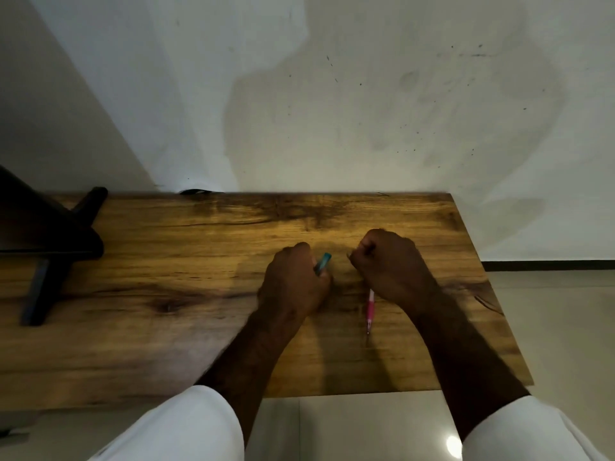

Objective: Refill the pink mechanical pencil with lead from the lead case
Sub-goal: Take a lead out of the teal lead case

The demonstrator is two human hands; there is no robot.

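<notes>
My left hand [293,281] is closed around a small teal lead case [323,262], whose upper end sticks out past my fingers toward the right. My right hand [389,261] is curled shut above the wooden desk [166,261], fingertips pinched together facing the case. The pink mechanical pencil [369,307] runs under my right palm; its pink barrel and metal tip point toward me, and its upper end is hidden by the hand. Whether the right hand grips the pencil or pinches a lead is too small to tell.
A black stand with splayed legs [50,247] holds a dark slab at the desk's left end. A white wall rises behind the desk. The desk's right edge [492,287] drops to pale floor tiles. White sleeves cover both my upper forearms.
</notes>
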